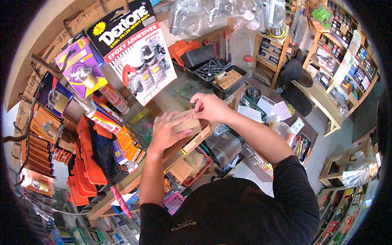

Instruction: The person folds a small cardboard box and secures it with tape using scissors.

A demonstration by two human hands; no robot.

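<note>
A pale wooden block (pixel 190 126), box-like in shape, rests at the edge of the workbench. My left hand (pixel 164 130) grips it from the left, fingers over the far side and thumb along the near face. At its far right corner my right hand (pixel 209 108) is closed in a pinch. Whatever those fingertips hold is too small to make out. A strip of wood (pixel 197 138) lies along the bench edge just below the block.
Beyond my hands stand a black bin of dark screws or nails (pixel 213 68) and one of wood pieces (pixel 229 79). Packaged adhesive (pixel 149 71) and padlocks (pixel 87 77) hang at the left, near orange plastic cases (pixel 86 157). Below the bench edge sits a red crate (pixel 199 173).
</note>
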